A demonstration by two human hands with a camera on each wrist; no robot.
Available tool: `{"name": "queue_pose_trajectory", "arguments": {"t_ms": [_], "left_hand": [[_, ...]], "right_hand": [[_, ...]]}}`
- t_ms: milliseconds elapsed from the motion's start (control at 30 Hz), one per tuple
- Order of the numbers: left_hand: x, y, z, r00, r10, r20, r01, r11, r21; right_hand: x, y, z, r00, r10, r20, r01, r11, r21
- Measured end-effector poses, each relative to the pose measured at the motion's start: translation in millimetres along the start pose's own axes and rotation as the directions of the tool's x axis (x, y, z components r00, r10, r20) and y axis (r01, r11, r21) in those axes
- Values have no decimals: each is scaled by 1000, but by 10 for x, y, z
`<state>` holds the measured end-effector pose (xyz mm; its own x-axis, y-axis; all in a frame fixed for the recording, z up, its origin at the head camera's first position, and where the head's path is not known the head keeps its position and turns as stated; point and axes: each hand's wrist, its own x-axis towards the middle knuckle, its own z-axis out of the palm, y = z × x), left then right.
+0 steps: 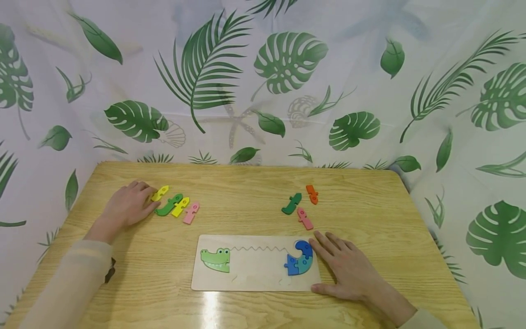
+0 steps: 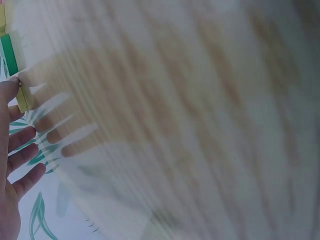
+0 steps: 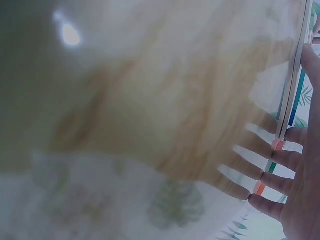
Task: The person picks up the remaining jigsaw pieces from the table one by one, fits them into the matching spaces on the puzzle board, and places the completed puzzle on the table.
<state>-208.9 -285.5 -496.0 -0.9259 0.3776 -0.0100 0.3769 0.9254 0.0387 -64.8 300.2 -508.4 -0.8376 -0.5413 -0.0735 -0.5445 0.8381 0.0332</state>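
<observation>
Left hand (image 1: 128, 205) at left of frame pinching a yellow puzzle piece (image 1: 161, 193), right hand (image 1: 348, 268) at lower right, fingers spread, touching crocodile puzzle board (image 1: 256, 267), wooden desk (image 1: 242, 205).

Gap beyond board (image 1: 256, 269), between 4 left pieces (image 1: 180, 208) and 3 right pieces (image 1: 292, 204)

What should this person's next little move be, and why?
Probably the left hand should lift the yellow piece nearest it and carry it toward the board: it seems to be pinching that piece, the board's middle is bare between the crocodile head and the blue tail, and the right hand rests at the board's right edge.
</observation>
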Motion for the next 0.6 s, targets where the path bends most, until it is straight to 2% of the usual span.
{"name": "queue_pose_trajectory", "arguments": {"t_ms": [300,600], "left_hand": [[-27,-25,51,1000,5,-26,-4,1000,15],[-68,-27,53,999,-39,-26,39,999,29]], "right_hand": [[-4,4,0,1000,4,4,-4,1000,12],[3,-8,1,1000,13,23,-14,1000,19]]}}
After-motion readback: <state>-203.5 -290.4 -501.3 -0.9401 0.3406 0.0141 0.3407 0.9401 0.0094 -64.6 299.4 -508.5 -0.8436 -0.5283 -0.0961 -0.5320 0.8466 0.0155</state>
